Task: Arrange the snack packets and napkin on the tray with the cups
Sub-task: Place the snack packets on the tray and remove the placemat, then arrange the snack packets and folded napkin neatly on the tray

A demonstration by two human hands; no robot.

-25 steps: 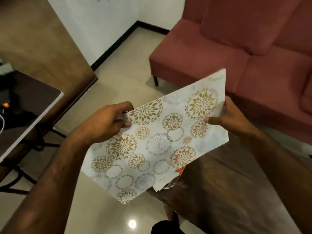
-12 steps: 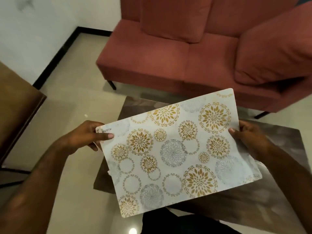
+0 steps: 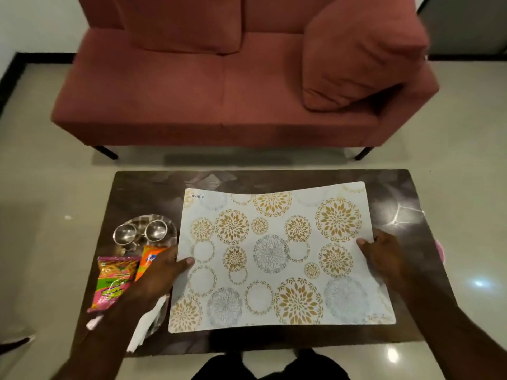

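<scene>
A white placemat [image 3: 274, 256] with gold and grey floral circles lies over the dark coffee table [image 3: 274, 176]. My left hand [image 3: 162, 272] grips its left edge and my right hand [image 3: 384, 256] grips its right edge. Left of the mat sits a round steel tray [image 3: 140, 219] with two steel cups [image 3: 156, 229]. A pink and green snack packet [image 3: 113, 283] and an orange snack packet [image 3: 146, 259] lie on the tray's near part. A white napkin [image 3: 145, 325] shows below my left forearm, partly hidden.
A red sofa [image 3: 219, 91] with a loose cushion [image 3: 356, 50] stands beyond the table. Glossy tiled floor surrounds the table. A pink object [image 3: 439, 249] peeks past the table's right edge. My dark-clothed legs are at the near edge.
The view has swung from the floor and sofa to the coffee table. Both hands have brought the placemat down over the table; the tray, cups and packets have come into sight.
</scene>
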